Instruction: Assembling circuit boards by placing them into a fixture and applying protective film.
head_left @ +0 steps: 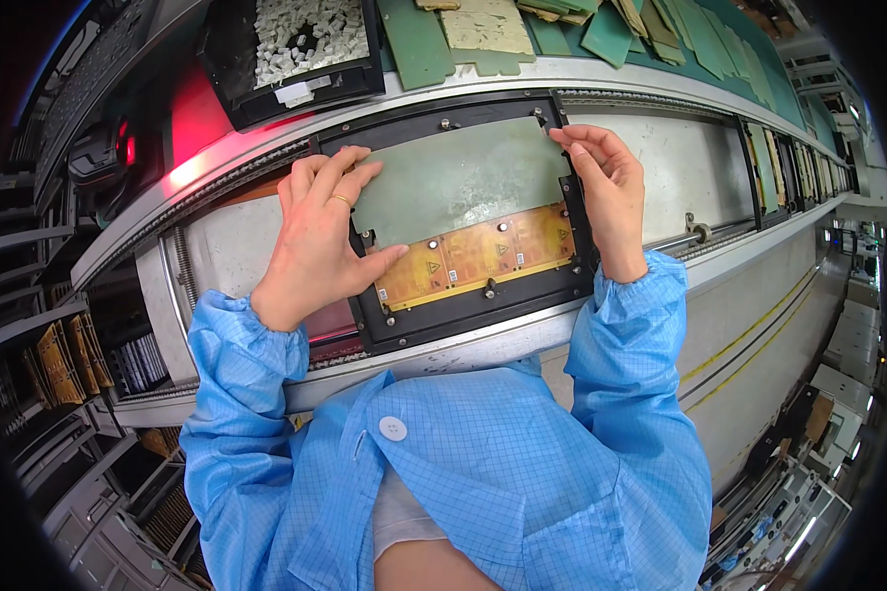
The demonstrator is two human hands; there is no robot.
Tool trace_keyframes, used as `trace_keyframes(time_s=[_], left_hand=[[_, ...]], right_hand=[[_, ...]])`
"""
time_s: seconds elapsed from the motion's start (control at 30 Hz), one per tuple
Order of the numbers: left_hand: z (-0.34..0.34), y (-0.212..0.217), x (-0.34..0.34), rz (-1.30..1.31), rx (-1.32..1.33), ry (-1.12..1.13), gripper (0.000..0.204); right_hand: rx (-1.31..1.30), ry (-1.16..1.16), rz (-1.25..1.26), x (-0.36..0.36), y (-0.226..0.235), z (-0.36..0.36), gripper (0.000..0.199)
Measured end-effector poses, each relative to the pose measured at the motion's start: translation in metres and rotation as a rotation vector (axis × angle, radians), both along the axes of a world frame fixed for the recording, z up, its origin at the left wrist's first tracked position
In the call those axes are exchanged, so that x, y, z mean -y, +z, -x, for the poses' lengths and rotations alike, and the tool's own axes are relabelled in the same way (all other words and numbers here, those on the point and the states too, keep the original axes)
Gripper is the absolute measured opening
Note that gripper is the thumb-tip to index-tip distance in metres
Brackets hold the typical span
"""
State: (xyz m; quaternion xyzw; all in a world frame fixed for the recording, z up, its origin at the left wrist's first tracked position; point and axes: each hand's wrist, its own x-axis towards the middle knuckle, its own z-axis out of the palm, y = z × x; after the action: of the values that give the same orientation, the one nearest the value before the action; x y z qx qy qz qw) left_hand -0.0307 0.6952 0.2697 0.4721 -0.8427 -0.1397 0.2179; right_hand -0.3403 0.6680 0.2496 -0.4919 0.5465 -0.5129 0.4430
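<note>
In front of me a black carrier frame [424, 328] holds a yellow-brown printed circuit board panel [475, 258] along its near side. A pale green rectangular sheet [453, 177] covers the far, larger part of the frame. Over the sheet's left edge lies my left hand [317, 229], fingers spread, with the thumb on the left end of the circuit board panel and a ring on one finger. My right hand [611, 177] is at the far right corner, thumb and forefinger drawn together beside the frame's edge. Whatever small part they may grip is hidden.
The frame sits between metal conveyor rails [443, 345]. Beyond the far rail stand a black bin [363, 79] of small white pieces and several green boards [414, 44]. A red-lit surface [195, 123] is at the left. More carriers [764, 167] stand along the line at right.
</note>
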Motion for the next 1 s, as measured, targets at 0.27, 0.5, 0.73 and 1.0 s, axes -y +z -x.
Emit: trace_keyframes(time_s=[0.27, 0.5, 0.73, 1.0], left_hand=[[0.001, -0.002, -0.002, -0.003, -0.025, 0.019, 0.078], [-0.007, -0.015, -0.003, 0.005, -0.118, 0.013, 0.082], [-0.017, -0.016, -0.02, -0.042, -0.191, 0.156, 0.063], [-0.012, -0.021, -0.026, -0.066, -0.218, 0.176, 0.054]], right_hand=[[-0.719, 0.136, 0.404, -0.01, 0.014, -0.013, 0.033], [-1.113, 0.594, 0.413, -0.027, 0.019, -0.054, 0.045], [-1.226, 0.473, 0.413, -0.031, 0.01, -0.065, 0.05], [-1.279, 0.518, 0.441, -0.031, 0.011, -0.061, 0.054]])
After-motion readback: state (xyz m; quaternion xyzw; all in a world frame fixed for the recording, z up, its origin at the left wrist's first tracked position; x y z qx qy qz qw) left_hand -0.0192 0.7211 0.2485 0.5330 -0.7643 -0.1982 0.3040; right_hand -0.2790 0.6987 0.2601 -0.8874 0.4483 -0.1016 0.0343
